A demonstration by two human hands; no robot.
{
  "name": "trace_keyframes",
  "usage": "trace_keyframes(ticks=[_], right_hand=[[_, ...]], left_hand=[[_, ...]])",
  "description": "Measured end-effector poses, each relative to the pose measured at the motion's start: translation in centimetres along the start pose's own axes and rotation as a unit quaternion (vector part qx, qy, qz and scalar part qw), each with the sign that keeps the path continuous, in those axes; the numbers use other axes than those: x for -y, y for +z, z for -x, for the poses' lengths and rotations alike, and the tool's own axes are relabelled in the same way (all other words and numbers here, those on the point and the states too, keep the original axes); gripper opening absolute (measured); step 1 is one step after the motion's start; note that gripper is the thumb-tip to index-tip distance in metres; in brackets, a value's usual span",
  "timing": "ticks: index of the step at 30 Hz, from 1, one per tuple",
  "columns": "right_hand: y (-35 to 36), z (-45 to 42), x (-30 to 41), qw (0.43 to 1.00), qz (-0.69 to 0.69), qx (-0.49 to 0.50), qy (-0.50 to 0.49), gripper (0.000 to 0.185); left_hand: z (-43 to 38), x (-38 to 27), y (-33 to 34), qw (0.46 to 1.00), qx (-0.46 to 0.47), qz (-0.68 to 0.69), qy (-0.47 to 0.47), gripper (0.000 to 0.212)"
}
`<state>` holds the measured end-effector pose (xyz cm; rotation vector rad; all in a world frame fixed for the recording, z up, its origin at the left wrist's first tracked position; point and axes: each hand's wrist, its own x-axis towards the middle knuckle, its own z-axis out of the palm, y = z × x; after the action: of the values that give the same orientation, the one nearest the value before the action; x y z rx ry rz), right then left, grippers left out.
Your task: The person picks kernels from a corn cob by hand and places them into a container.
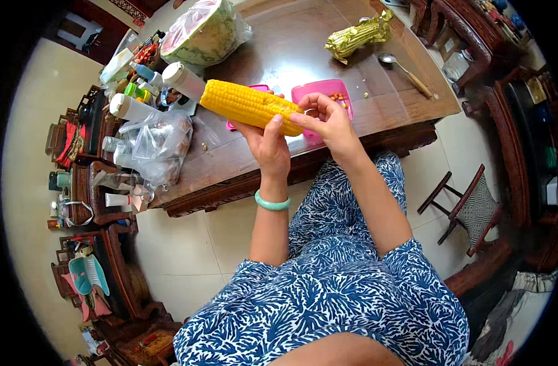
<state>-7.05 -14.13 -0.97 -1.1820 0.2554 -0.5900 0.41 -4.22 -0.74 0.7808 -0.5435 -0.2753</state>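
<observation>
An ear of yellow corn [249, 104] lies in my left hand [269, 146], with the thumb across its near side and the fingers beneath. The thumb and fingertips of my right hand [331, 123] touch the ear's right end, where some kernels look missing. Behind my right hand, a pink plastic container [322, 87] on the table holds some orange-yellow pieces. A pink rim [260, 87] shows behind the corn, mostly hidden. Farther back lies a corn-shaped bundle in gold-coloured wrapping [359, 36], and a spoon with a wooden handle [416, 82] rests to its right.
On the dark wooden table [279, 27], a cut watermelon in plastic film [201, 36] stands at the back left. White-capped bottles [128, 107] and a clear plastic bag [162, 142] crowd the left side. A folding stool [475, 210] stands on the floor at right.
</observation>
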Motion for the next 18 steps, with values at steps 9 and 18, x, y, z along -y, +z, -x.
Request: trace_keyframes(ticks=[9, 18], right_hand=[[0.4, 0.1, 0.2, 0.989, -0.129, 0.032, 0.059, 0.027], [0.9, 1.4, 4.2, 0.92, 0.332, -0.003, -0.206, 0.011]], left_hand=[[0.2, 0.0, 0.0, 1.0, 0.014, -0.008, 0.002, 0.088], [0.1, -1.0, -0.1, 0.992, 0.016, -0.115, 0.039, 0.088]])
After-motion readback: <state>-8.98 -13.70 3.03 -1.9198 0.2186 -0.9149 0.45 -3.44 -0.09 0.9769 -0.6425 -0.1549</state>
